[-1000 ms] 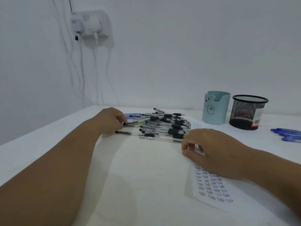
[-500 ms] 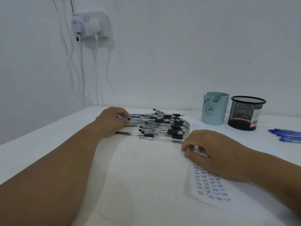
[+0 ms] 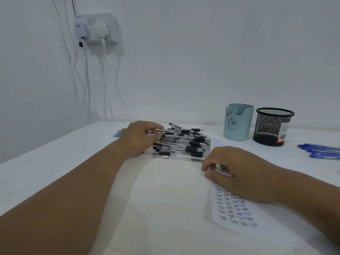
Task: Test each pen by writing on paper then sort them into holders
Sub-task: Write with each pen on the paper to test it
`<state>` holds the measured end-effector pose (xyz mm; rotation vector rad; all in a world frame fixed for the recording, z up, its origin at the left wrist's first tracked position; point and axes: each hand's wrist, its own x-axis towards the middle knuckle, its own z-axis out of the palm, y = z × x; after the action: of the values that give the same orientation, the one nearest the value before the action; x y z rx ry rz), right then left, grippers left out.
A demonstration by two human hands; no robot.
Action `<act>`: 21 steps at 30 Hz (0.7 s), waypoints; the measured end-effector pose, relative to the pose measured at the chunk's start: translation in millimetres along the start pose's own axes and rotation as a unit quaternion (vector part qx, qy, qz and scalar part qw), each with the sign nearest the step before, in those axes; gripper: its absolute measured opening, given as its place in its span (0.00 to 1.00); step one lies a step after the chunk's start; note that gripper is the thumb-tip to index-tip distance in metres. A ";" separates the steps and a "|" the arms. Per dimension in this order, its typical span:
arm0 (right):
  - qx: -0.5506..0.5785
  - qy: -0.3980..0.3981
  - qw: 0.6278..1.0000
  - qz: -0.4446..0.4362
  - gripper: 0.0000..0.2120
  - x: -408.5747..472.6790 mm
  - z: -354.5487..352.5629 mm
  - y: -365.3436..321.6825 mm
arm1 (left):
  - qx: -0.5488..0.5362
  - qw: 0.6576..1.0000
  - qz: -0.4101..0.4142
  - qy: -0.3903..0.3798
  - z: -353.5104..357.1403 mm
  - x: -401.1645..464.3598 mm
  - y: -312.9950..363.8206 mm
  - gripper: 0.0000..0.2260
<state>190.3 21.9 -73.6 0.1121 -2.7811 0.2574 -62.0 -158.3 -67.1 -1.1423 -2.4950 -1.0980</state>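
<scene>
Two hands over a white bench. Left hand (image 3: 139, 138) reaching into the left end of the pen pile (image 3: 184, 142), fingers curled and pinching one pen (image 3: 150, 131) with a bluish barrel at the top of the heap; whether lifted clear or still lying among the rest, cannot tell. Pile of clear, black-gripped pens stacked toward the bench's far edge, middle. Right hand (image 3: 237, 172) resting palm down on the paper (image 3: 237, 212), fingers loosely bent with tips on the sheet, gripping nothing. Sheet lying toward the near right, covered with rows of a short scribbled word in black and blue ink. Light blue holder (image 3: 238, 122) with a bear face upright near the far edge, right of the pile; black mesh holder (image 3: 273, 127) just beside it, further right. Several blue pens (image 3: 320, 150) lying at the right edge. Few more blue pens (image 3: 117, 134) just behind the left wrist.
</scene>
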 end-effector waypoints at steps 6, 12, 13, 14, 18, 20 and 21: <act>0.004 -0.005 1.000 0.003 0.07 -0.9 -0.5 0.0 | 0.133 0.984 -0.113 -0.019 -23.7 2.1 -22.1 0.11; 0.004 -0.008 1.000 0.006 0.07 -1.3 -1.0 -0.4 | 0.110 0.988 -0.104 -0.026 -27.4 2.5 -29.6 0.05; 0.006 -0.008 1.000 0.007 0.07 -1.5 -1.3 -0.7 | 0.105 0.989 -0.102 -0.028 -28.4 2.3 -28.5 0.05; 0.008 -0.008 1.000 0.009 0.07 -1.6 -1.3 -1.0 | 0.113 0.988 -0.104 -0.034 -29.0 1.5 -26.8 0.04; 0.008 -0.010 1.000 0.014 0.07 -1.6 -1.8 -2.0 | 0.166 0.979 -0.116 -0.024 -23.6 0.2 -23.3 0.03; 0.010 -0.009 1.000 0.014 0.07 -1.6 -2.3 -2.8 | 0.183 0.977 -0.114 -0.008 -18.9 1.4 -22.2 0.03; 0.010 -0.010 1.000 0.014 0.07 -1.7 -2.8 -3.3 | 0.194 0.974 -0.113 -0.005 -17.0 2.4 -21.8 0.03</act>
<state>193.2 19.2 -71.1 0.0804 -2.8029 0.2925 -81.5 -178.0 -66.0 -0.7706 -2.7324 -0.6013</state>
